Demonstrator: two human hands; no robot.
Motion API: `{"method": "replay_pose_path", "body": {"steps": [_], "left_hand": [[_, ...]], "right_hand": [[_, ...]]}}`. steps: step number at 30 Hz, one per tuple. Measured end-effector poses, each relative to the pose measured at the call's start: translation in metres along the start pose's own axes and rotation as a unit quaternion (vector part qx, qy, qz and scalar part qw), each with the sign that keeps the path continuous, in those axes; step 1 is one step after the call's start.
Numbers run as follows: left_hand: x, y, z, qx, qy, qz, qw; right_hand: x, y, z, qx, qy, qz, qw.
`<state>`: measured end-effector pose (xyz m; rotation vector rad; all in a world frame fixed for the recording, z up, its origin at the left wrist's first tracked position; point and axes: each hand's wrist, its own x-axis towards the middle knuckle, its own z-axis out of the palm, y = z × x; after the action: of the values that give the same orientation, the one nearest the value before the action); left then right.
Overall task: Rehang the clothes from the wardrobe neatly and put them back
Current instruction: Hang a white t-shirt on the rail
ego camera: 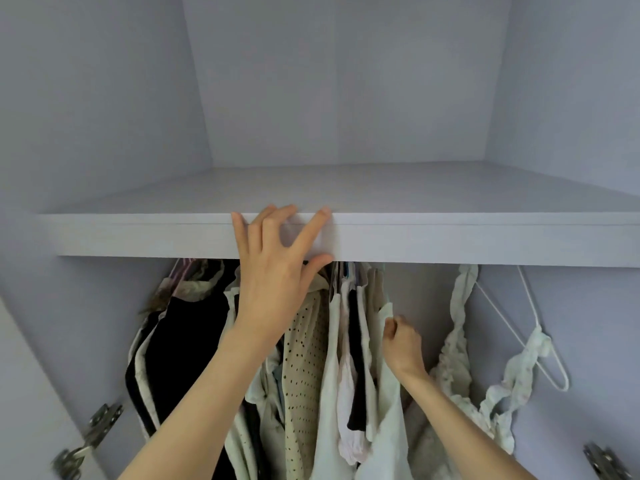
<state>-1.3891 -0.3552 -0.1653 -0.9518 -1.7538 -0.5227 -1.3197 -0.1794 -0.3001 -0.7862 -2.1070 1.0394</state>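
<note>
1. A pale grey wardrobe point(104, 98) fills the view; its bare shelf point(450, 233) runs across from 9 to 3 o'clock, with the back wall above it at 12.
2. Metal hinges point(88, 441) show at 8 o'clock and at 4 o'clock on the side walls.
3. Clothes point(304, 358) hang packed together under the shelf, from centre down to 6 o'clock: black at the left, dotted beige in the middle, white at the right.
4. A ruffled top point(457, 341) droops off a white hanger point(540, 341) at 4 o'clock, apart from the rest.
5. The left hand point(277, 268) reaches up at centre, fingers spread over the shelf's front edge, thumb under its lower lip.
6. The right hand point(403, 344), at 5 o'clock, has its fingers curled, pinching the edge of a white garment point(388, 410).
</note>
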Motion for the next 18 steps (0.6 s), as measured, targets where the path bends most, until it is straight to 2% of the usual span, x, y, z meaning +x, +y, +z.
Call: {"method": "replay_pose_path", "body": {"steps": [7, 14, 18], "left_hand": [[0.000, -0.002, 0.003, 0.003, 0.003, -0.005, 1.000], [-0.003, -0.002, 0.001, -0.008, -0.024, -0.009, 1.000], [-0.009, -0.001, -0.001, -0.008, -0.054, -0.004, 0.999]], "right_hand": [[-0.001, -0.007, 0.027, -0.009, -0.108, -0.034, 0.993], [-0.007, -0.010, 0.012, -0.053, -0.190, -0.031, 0.980], [-0.013, -0.014, -0.007, -0.086, -0.170, -0.081, 0.978]]}}
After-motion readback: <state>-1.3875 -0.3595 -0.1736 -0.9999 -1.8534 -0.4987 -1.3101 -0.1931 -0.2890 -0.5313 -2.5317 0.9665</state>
